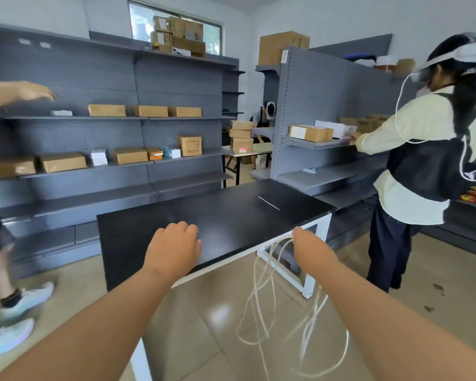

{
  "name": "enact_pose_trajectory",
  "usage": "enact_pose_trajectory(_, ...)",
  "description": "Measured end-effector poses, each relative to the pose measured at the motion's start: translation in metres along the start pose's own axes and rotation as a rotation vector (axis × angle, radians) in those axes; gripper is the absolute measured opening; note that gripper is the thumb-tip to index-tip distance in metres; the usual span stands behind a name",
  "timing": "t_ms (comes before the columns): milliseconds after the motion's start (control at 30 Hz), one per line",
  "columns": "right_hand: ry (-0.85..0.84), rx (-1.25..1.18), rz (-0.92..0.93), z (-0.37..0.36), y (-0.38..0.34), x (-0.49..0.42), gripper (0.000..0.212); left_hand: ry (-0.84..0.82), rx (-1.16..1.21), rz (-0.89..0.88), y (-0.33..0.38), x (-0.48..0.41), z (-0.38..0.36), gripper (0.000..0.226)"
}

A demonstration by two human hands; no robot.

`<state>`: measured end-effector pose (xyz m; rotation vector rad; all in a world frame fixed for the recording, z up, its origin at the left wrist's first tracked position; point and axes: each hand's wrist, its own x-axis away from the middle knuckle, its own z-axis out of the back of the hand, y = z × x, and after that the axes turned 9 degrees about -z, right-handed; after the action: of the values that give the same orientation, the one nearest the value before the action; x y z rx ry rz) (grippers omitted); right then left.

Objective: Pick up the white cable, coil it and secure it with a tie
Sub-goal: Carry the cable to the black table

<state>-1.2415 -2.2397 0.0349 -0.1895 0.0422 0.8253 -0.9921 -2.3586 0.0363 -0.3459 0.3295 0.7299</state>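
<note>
Cable, white: picked up, loose loops gripped in right hand, lower right; left hand fingers slack, apparently empty; coiling, tie pending.

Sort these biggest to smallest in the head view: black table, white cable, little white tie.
1. Black table, largest.
2. White cable, loose loops hanging from the right hand, nearer the camera.
3. White tie, clearly smallest.

The tie lies on the far right part of the surface. The left hand is over its near edge. At its right edge, the cable hangs from the right hand. Shelves stand behind.
</note>
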Motion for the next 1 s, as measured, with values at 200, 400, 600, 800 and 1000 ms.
enact_pose_trajectory(200,0.039,0.02,0.249,0.023,0.005,-0.118,0.018,0.02,-0.014,0.089,0.006,-0.103,-0.026,0.034)
enact_pose_trajectory(400,0.042,0.024,0.391,0.059,-0.022,-0.211,0.021,0.046,-0.052,0.154,-0.013,-0.164,-0.038,0.035)
enact_pose_trajectory(600,0.138,-0.051,0.529,0.088,-0.081,-0.283,0.019,0.098,-0.104,0.231,-0.054,-0.221,-0.037,0.033)
enact_pose_trajectory(800,0.108,-0.258,0.637,0.096,-0.161,-0.344,0.007,0.126,-0.175,0.291,-0.123,-0.283,-0.039,0.036)
enact_pose_trajectory(1000,0.094,-0.54,0.666,0.1,-0.257,-0.401,0.017,0.204,-0.247,0.351,-0.211,-0.336,-0.043,0.033)
